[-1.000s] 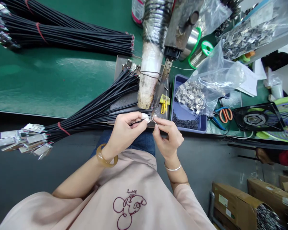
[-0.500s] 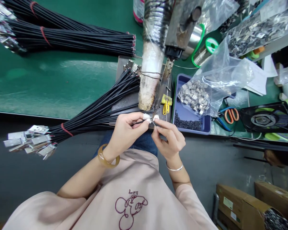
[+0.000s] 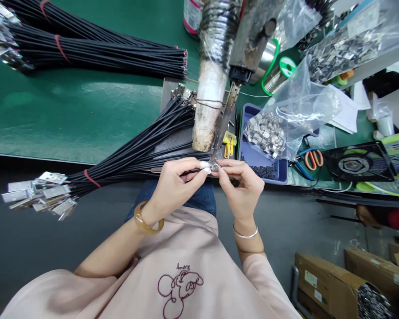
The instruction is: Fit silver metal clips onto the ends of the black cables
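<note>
- Two hands meet at the bench edge: your left hand (image 3: 173, 181) pinches the end of a thin black cable (image 3: 189, 169), and your right hand (image 3: 242, 186) pinches a small metal shell (image 3: 214, 166) against it, fingertips closed narrow.
- Both pieces sit right under the soldering tip (image 3: 216, 148), which hangs fixed at 12 o'clock so you bring work to it.
- One cable bundle (image 3: 136, 153) fans out toward 9 o'clock, within your left hand's reach.
- More shells wait in the plastic bag (image 3: 286, 119) over the blue tray (image 3: 249, 155) at 2 o'clock, close to your right hand.
- Solder spool (image 3: 279, 73) stands behind, at 1 o'clock.
</note>
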Available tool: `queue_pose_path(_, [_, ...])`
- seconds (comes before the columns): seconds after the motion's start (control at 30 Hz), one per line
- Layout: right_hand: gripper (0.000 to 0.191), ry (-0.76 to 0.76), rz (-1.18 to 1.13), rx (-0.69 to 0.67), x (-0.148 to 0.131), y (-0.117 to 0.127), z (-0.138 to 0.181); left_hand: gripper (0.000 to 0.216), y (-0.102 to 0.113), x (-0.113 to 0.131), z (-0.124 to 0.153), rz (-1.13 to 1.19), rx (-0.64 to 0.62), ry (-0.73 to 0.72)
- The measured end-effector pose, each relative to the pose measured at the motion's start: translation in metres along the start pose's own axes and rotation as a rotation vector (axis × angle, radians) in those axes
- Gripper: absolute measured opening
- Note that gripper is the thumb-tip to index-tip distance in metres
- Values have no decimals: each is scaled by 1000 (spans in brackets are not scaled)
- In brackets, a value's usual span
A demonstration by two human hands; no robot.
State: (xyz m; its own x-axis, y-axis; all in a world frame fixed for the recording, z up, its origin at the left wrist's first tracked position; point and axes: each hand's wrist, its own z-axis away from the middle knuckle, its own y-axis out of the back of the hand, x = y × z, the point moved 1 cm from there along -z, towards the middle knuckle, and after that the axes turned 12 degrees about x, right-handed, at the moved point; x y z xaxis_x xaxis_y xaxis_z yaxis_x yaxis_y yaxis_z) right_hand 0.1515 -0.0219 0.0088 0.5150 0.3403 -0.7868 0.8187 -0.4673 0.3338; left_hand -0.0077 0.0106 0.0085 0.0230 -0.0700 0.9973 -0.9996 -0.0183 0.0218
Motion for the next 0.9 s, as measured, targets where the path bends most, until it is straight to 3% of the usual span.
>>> queue_pose_path(0.07, [9,-44,-23,-26,-1,0,-1,13,0,-1,0,-8,18,13])
queue_pose_path(0.33, [10,63,42,-28,1,-3,-3,15,-2,-4,-4,-24,48,53])
queue_pose_path(0.6, [14,156,63,-20,-3,-2,-7,13,-1,-1,-8,-39,81,-45])
queue_pose_path(0.9, [17,222,106,-41,-4,2,-2,15,-1,-9,-5,-7,-45,77])
